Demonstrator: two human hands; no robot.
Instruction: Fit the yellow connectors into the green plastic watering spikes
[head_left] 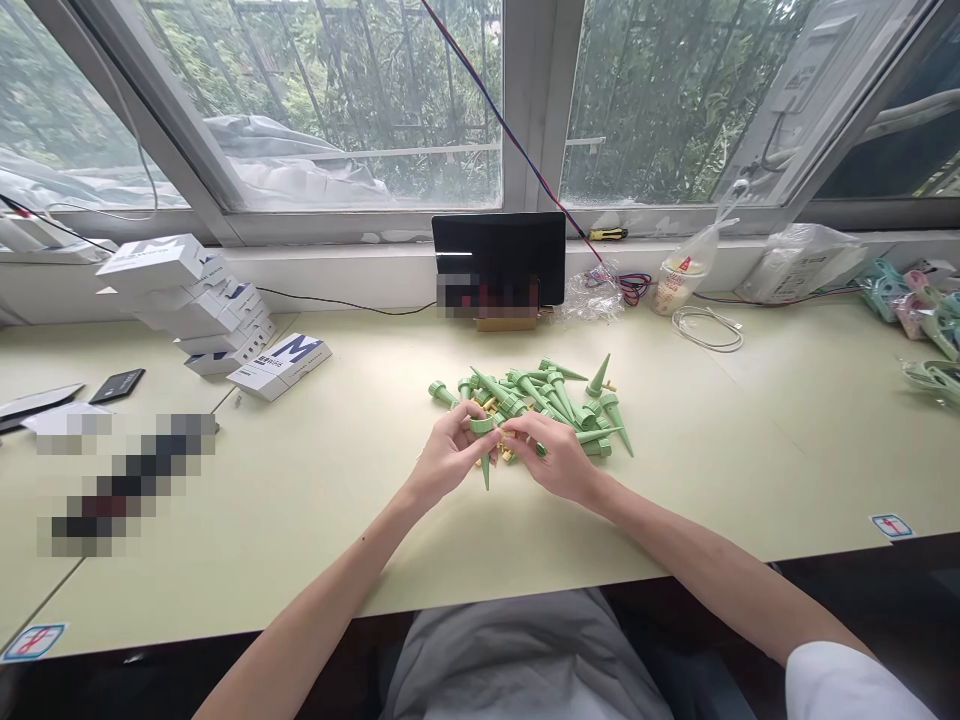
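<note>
In the head view, both hands meet over the tabletop [690,420], at the near edge of a loose pile of green spikes [555,388]. The left hand [442,458] grips one green piece [481,426] between thumb and fingers; its round, ring-like head shows above the thumb, and a tapered point extends below the hand toward the person. This piece sits at the left hand's fingertips, on the side facing the right hand, nearer the person than most of the pile.

The right hand [556,455] is just beside it, thumb and forefinger drawn close together near the head of the held piece. Small yellow pieces [508,456] show between and under the fingertips; whether the right hand pinches one of them, I cannot tell.

The pile spreads beyond both hands and farther to the right, its spikes pointing in many directions. One spike [599,376] at the far right side points upward, while another [618,424] lies beyond the right hand, its tip angled toward the person. Some spikes lie right behind the right hand's fingers, and a few capped ones lie beyond the left hand's fingers.

Farther back, well apart from the hands, stands a dark screen [499,250]; a white box [280,366] lies off to the left.
</note>
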